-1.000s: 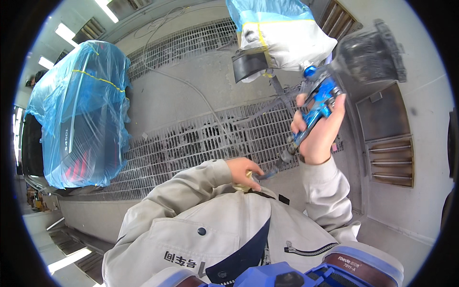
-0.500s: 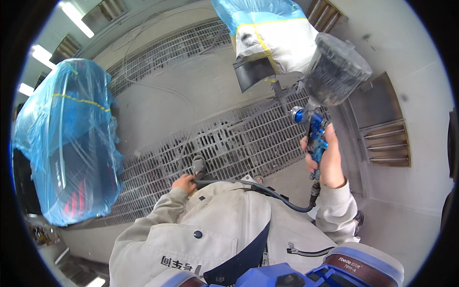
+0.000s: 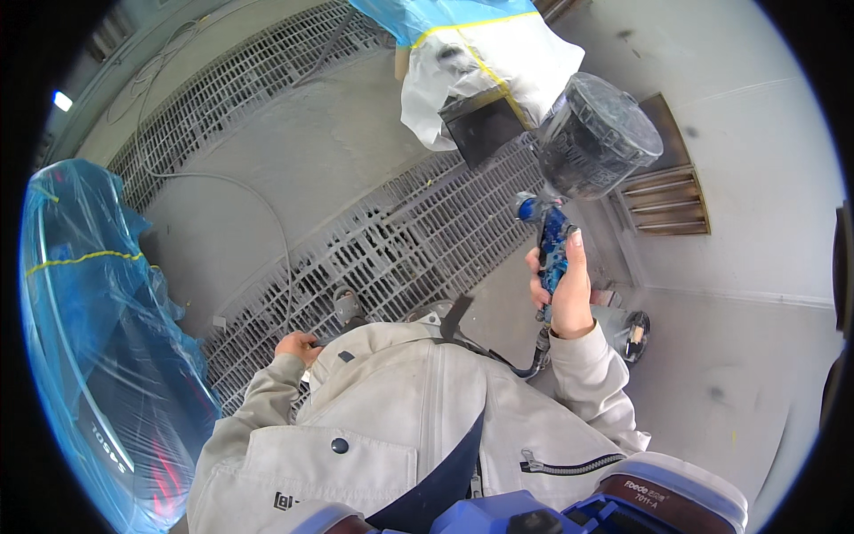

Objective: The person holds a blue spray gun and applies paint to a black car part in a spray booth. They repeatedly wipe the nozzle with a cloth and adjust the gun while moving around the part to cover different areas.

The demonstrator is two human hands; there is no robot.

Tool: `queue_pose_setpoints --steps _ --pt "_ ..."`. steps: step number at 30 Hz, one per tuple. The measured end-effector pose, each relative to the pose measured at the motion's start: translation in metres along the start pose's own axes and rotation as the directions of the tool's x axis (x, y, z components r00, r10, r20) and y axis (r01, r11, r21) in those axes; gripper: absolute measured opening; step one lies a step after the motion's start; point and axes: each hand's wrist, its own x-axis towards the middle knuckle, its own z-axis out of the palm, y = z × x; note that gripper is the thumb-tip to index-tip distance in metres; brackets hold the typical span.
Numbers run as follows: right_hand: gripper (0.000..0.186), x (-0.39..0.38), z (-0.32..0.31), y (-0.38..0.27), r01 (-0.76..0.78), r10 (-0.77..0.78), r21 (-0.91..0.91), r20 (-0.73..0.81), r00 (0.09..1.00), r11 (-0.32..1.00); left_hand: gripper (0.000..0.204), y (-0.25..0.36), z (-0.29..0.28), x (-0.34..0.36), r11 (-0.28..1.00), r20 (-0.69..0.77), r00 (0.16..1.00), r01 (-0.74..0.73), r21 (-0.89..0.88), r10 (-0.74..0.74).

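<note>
My right hand (image 3: 571, 289) is wrapped round the grip of a blue spray gun (image 3: 553, 233), held upright right of centre. On top of the gun sits a translucent cup (image 3: 600, 138), streaked dark. A dark air hose (image 3: 525, 369) leaves the bottom of the grip and passes in front of my jacket. My left hand (image 3: 298, 347), low and left of my waist, is closed on a dark stretch of this hose. Beyond the gun is a dark glossy panel (image 3: 487, 132), partly framed by white masking paper (image 3: 525, 53), yellow tape and blue film. The cup stands beside that paper.
At the left, blue plastic film (image 3: 98, 294) covers a dark vehicle with red lights. Floor grating (image 3: 400, 249) runs beneath me, with another strip farther off. A pale hose (image 3: 240, 185) lies across the floor. A wall with a louvred vent (image 3: 667, 203) rises at the right.
My view has swung and moved nearer the panel. The covered vehicle now sits farther left and lower. Gun and right hand appear slightly left; both hands keep their hold.
</note>
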Motion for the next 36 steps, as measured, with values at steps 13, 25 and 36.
queue_pose_setpoints --steps 13,25,36 --pt "0.064 -0.012 0.038 -0.029 0.113 -0.104 0.003 -0.368 0.924 0.994 0.038 -0.057 0.0 0.027 0.982 -0.054 0.989 -0.144 -0.12 0.139" --pt "0.071 0.036 0.027 -0.057 0.096 -0.038 0.191 -0.283 0.958 0.977 0.038 -0.034 -0.047 0.046 0.985 -0.068 0.989 -0.137 -0.109 0.13" --pt "0.068 0.066 -0.008 -0.058 0.068 0.05 0.361 -0.308 0.95 0.93 0.032 0.016 -0.124 0.095 0.963 -0.112 0.957 -0.27 -0.012 0.267"
